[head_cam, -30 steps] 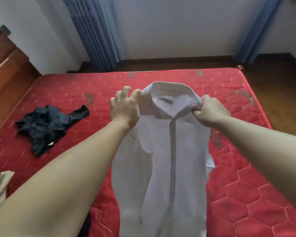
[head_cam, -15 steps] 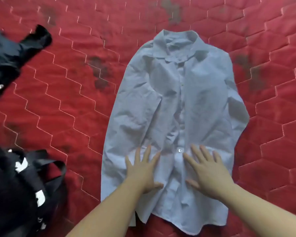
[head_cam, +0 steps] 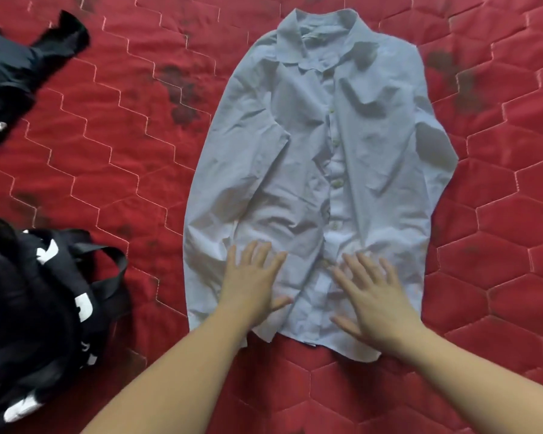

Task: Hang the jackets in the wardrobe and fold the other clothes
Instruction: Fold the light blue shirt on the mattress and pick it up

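While both palms lie flat on the lower front of the shirt, the step in hand reads as smoothing before the fold; nothing is folded yet.

Far left, upper corner: a dark garment (head_cam: 16,76), crumpled, well apart from the shirt; whether it is a jacket I cannot tell. Lower left: a black bag (head_cam: 38,311) with white print and loose straps, near the shirt's hem but not touching it. All lie on the red quilted mattress (head_cam: 123,158), which shows dark stains.

Centre: the left hand (head_cam: 253,285), fingers straight and slightly spread, presses the cloth just left of the button placket; it grips nothing. The pale blue shirt (head_cam: 373,145) lies face up, buttoned, collar away from the person, hem nearest; sleeves seem tucked in along the sides, though the cloth hides exactly how; creases run across the chest and waist.

Right of the placket: the right hand (head_cam: 373,296), likewise flat and spread, pressing, holding nothing.

Judgement: next move calls for sweeping outward to clear the wrinkles, then taking a side edge and bringing it over toward the placket; thin cloth, likely to ruck if dragged.
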`<state>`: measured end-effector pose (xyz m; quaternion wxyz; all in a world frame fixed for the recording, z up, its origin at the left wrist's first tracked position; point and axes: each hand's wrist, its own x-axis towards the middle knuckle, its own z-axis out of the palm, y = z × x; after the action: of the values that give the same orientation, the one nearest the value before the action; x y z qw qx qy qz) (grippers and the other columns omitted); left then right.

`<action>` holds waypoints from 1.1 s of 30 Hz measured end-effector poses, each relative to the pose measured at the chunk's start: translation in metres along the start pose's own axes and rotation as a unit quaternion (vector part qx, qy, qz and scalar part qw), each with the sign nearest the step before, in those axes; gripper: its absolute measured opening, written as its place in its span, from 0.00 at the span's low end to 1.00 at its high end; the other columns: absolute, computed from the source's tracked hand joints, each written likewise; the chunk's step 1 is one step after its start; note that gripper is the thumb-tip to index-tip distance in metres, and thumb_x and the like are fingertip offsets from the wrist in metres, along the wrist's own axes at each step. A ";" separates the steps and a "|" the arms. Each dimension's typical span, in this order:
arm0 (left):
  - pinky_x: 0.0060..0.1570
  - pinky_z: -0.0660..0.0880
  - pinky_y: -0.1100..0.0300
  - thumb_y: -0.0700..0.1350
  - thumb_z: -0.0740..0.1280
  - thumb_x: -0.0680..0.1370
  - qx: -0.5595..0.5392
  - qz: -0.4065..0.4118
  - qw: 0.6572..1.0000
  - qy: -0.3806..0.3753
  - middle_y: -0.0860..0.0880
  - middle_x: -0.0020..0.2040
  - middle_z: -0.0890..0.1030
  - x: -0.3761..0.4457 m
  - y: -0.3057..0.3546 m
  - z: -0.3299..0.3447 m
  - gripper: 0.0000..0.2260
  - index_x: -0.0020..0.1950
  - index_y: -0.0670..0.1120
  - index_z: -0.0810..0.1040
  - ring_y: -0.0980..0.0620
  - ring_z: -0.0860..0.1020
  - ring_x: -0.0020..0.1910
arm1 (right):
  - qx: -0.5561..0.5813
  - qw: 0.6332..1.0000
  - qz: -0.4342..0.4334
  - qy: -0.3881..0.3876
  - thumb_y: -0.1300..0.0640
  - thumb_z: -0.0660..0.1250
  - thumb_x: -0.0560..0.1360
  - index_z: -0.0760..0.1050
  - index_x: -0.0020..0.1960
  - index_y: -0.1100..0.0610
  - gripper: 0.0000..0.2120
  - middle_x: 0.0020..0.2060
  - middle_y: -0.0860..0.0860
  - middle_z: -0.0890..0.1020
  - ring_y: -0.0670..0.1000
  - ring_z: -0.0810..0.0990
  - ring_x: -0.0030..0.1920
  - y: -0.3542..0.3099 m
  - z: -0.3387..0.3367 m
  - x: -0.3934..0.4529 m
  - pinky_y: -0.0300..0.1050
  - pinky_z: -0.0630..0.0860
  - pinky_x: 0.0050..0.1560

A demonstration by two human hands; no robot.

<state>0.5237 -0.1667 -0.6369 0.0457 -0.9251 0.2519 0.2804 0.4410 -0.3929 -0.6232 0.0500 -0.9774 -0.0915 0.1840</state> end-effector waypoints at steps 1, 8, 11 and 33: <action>0.73 0.49 0.42 0.73 0.63 0.69 -0.021 0.029 0.999 -0.003 0.48 0.80 0.52 -0.007 0.012 0.006 0.43 0.77 0.59 0.50 0.45 0.51 0.77 | 0.000 1.000 -0.017 -0.013 0.33 0.77 0.53 0.78 0.64 0.54 0.44 0.66 0.59 0.76 0.63 0.76 0.64 -0.011 0.004 -0.007 0.67 0.71 0.60; 0.75 0.48 0.41 0.67 0.72 0.65 -0.028 0.018 0.999 -0.017 0.51 0.79 0.41 -0.048 0.008 0.059 0.53 0.77 0.60 0.40 0.46 0.42 0.78 | 0.004 0.999 0.024 0.027 0.50 0.79 0.58 0.79 0.56 0.54 0.27 0.53 0.56 0.80 0.61 0.79 0.53 -0.027 0.042 -0.037 0.62 0.73 0.54; 0.72 0.56 0.43 0.64 0.67 0.71 -0.059 -0.023 0.998 0.021 0.52 0.80 0.48 -0.059 -0.014 0.064 0.39 0.77 0.59 0.52 0.48 0.49 0.78 | 0.033 0.993 0.067 0.089 0.60 0.77 0.64 0.78 0.42 0.56 0.10 0.38 0.53 0.78 0.60 0.78 0.40 -0.020 0.052 -0.046 0.54 0.71 0.47; 0.41 0.73 0.52 0.42 0.69 0.77 -0.345 -0.003 0.915 0.211 0.46 0.40 0.84 -0.090 -0.072 0.029 0.08 0.55 0.47 0.81 0.42 0.81 0.42 | 0.793 0.467 0.388 -0.050 0.48 0.63 0.79 0.73 0.58 0.44 0.08 0.52 0.51 0.82 0.52 0.83 0.48 -0.208 0.029 0.027 0.47 0.77 0.42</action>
<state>0.4806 -0.0577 -0.6164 -0.3290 -0.9220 0.1403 0.1484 0.4220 -0.1822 -0.6319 0.7224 -0.4431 0.4801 0.2264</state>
